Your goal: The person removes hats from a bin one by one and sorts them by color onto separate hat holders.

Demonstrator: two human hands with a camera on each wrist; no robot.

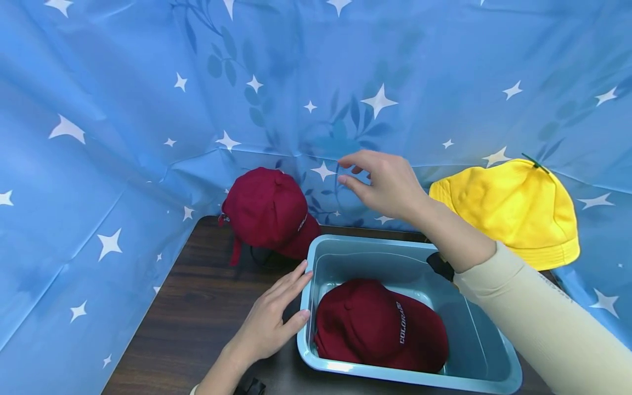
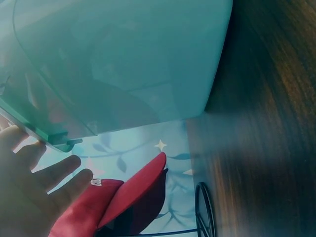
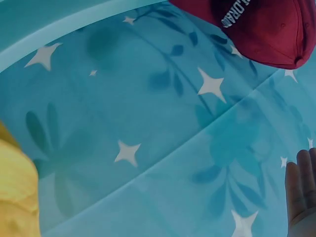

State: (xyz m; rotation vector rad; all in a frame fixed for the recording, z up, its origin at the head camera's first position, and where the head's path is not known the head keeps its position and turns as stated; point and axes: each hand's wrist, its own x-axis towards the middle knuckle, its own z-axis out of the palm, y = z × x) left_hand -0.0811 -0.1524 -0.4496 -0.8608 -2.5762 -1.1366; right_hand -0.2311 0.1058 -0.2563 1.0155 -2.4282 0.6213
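Note:
A dark red cap (image 1: 367,323) with COLORADO lettering lies in a blue plastic tub (image 1: 508,362), its brim toward the right. My left hand (image 1: 270,317) touches the tub's left rim with fingers stretched out. In mid-air beyond the tub, my right hand (image 1: 385,184) holds nothing, thumb and fingers apart. Left of it, a second dark red cap (image 1: 269,211) sits raised behind the tub's left corner; its brim (image 2: 136,190) shows in the left wrist view. A yellow bucket hat (image 1: 513,211) with a green tip sits at the right, behind my right forearm.
The tub stands on a dark wooden table (image 1: 173,323). A blue cloth (image 1: 123,164) with white stars hangs behind and at the left. Under the second cap, the left wrist view shows a black wire stand (image 2: 203,210).

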